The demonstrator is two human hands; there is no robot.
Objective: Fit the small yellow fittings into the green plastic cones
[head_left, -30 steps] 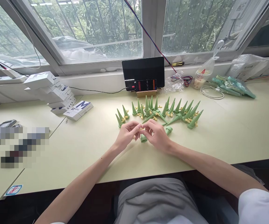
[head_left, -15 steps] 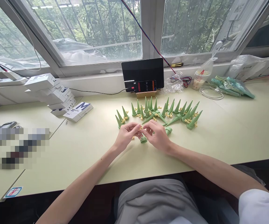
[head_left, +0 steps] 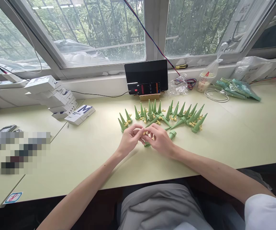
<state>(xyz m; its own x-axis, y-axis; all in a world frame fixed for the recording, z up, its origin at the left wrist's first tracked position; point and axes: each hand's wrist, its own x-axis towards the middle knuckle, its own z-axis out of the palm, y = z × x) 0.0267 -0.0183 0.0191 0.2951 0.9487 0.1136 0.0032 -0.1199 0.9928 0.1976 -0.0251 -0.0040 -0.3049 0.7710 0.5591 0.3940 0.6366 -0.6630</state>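
My left hand (head_left: 129, 139) and my right hand (head_left: 160, 140) meet at the middle of the pale green table (head_left: 85, 150), fingers pinched together around a small yellow part and a green cone spike (head_left: 147, 144) whose wide end pokes out below them. Just behind my hands stands a row of several green cone spikes (head_left: 166, 114) with small yellow fittings, some upright and some lying over. One green piece (head_left: 172, 134) lies right beside my right hand.
A dark tablet (head_left: 146, 75) with a phone (head_left: 148, 88) leaning on it stands at the back by the window. White boxes (head_left: 54, 95) are stacked at the left. Plastic bags, a white cable (head_left: 216, 95) and teal packets (head_left: 239, 88) lie at the right.
My hands have closed in tighter over the green spike, hiding more of it; they have barely shifted on the table.
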